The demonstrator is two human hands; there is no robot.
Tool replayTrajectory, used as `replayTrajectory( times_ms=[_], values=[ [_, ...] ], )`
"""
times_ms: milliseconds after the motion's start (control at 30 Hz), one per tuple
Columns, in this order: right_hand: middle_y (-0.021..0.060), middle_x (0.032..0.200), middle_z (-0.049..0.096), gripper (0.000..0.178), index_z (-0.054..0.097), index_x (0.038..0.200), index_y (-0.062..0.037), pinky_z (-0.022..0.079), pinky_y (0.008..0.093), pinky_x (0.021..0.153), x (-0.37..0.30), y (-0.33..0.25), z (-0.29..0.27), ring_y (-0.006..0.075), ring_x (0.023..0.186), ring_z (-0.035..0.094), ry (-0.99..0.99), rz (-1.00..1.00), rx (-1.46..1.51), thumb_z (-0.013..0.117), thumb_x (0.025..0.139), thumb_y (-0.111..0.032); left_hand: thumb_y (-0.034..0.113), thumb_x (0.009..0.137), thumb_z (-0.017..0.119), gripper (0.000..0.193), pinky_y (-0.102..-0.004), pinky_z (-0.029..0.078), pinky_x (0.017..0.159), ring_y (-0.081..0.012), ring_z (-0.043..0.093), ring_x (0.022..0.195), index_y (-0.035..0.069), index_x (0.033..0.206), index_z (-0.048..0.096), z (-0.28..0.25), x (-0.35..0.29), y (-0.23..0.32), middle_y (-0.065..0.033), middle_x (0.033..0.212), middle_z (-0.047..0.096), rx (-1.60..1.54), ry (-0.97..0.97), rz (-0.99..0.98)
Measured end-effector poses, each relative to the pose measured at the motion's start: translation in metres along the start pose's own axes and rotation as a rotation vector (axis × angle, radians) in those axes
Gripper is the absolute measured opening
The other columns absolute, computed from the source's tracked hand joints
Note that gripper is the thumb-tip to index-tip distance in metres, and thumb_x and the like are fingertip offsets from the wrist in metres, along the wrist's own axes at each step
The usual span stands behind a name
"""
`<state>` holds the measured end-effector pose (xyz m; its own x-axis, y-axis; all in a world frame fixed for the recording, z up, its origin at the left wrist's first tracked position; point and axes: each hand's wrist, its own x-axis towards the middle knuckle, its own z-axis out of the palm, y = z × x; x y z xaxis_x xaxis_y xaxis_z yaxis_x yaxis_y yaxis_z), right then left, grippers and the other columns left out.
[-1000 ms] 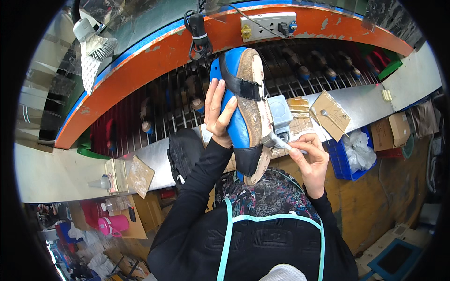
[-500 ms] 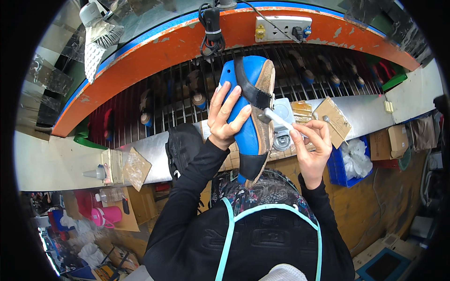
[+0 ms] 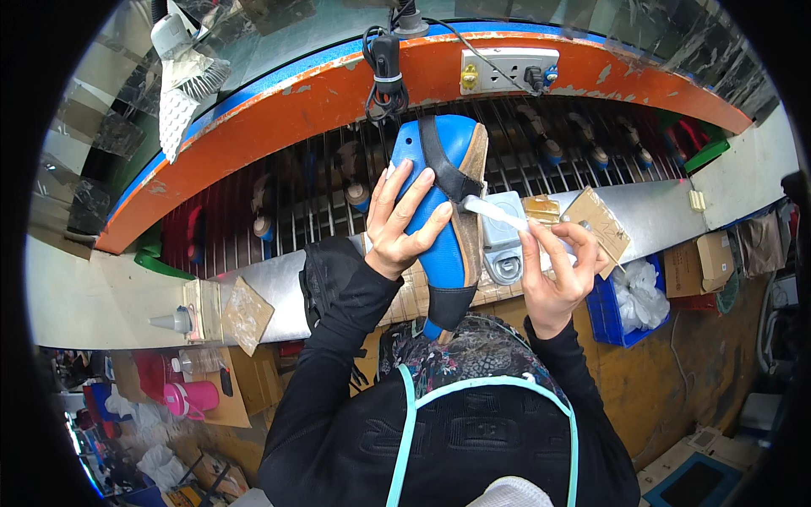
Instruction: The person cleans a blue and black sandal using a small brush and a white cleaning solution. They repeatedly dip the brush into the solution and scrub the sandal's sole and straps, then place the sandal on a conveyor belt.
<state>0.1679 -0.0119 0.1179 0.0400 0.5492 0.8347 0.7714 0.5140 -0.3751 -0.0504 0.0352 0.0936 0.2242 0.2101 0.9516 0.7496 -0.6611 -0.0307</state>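
A blue shoe last [image 3: 439, 253] stands upright in front of me, wearing a sandal with black straps and a brown cork-like footbed edge [image 3: 470, 245]. My left hand [image 3: 401, 220] is wrapped round the last from its left side, fingers spread over the blue surface. Pinched between the thumb and fingers of my right hand [image 3: 559, 275] is a thin white brush-like stick [image 3: 500, 211]. Its tip meets the sandal's edge just below the black strap [image 3: 448, 173]. Behind the stick, a grey-white container [image 3: 507, 269] with a round opening sits on the bench.
Metal conveyor rods [image 3: 321, 186] carrying several lasts run under an orange frame [image 3: 296, 101]. Cardboard pieces [image 3: 594, 221] lie right of the container. A black bag-like item [image 3: 325, 270] is by my left forearm. A blue bin [image 3: 608, 308] with plastic bags stands at right.
The last has shifted slightly down and left with my left hand. My right hand has moved a little lower, and the stick's tip stays near the strap.
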Motion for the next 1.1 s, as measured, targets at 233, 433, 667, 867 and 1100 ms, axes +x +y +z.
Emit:
replayTrajectory(
  times_ms=[233,433,667,867,1100],
  values=[
    [0.0011,0.092,0.06,0.025,0.075,0.094,-0.0149,0.029,0.0325,0.081,0.009,0.006,-0.003,0.0139,0.081,0.056,-0.092,0.006,0.12,0.082,0.07,-0.015,0.014,0.074,0.074,0.039,-0.0519,0.047,0.096,-0.0392,0.058,0.115,0.024,0.111,0.062,-0.004,0.003,-0.004,-0.0143,0.122,0.063,-0.024,0.024,-0.017],
    [0.0016,0.088,0.057,0.021,0.076,0.091,-0.0095,0.038,0.0283,0.07,0.016,0.009,-0.013,0.0139,0.073,0.049,-0.268,0.052,0.251,0.08,0.071,-0.008,0.014,0.074,0.074,0.035,-0.0516,0.046,0.098,-0.0402,0.058,0.115,0.02,0.107,0.064,-0.007,0.004,-0.002,-0.016,0.12,0.065,-0.049,0.072,-0.045],
    [0.002,0.086,0.057,0.021,0.075,0.092,-0.0078,0.039,0.0257,0.063,0.005,0.009,-0.018,0.0122,0.071,0.047,-0.319,0.092,0.324,0.079,0.071,-0.006,0.014,0.075,0.074,0.035,-0.0523,0.046,0.099,-0.0406,0.057,0.117,0.018,0.108,0.064,-0.01,0.001,0.003,-0.0181,0.122,0.063,-0.057,0.094,-0.079],
    [0.0029,0.086,0.057,0.019,0.075,0.092,-0.0062,0.04,0.0247,0.061,-0.008,0.009,-0.022,0.0115,0.07,0.048,-0.328,0.142,0.364,0.078,0.073,-0.004,0.013,0.076,0.074,0.035,-0.0513,0.046,0.099,-0.0412,0.056,0.118,0.016,0.109,0.064,-0.008,0.0,0.005,-0.0188,0.123,0.062,-0.042,0.132,-0.094],
    [0.0012,0.083,0.059,0.02,0.075,0.091,-0.008,0.031,0.0288,0.079,-0.024,0.003,-0.027,0.0128,0.071,0.053,-0.292,0.238,0.423,0.079,0.072,-0.012,0.011,0.076,0.074,0.037,-0.0498,0.047,0.1,-0.0415,0.055,0.119,0.015,0.111,0.063,-0.005,-0.002,0.01,-0.0188,0.125,0.06,-0.022,0.169,-0.141]
  ],
)
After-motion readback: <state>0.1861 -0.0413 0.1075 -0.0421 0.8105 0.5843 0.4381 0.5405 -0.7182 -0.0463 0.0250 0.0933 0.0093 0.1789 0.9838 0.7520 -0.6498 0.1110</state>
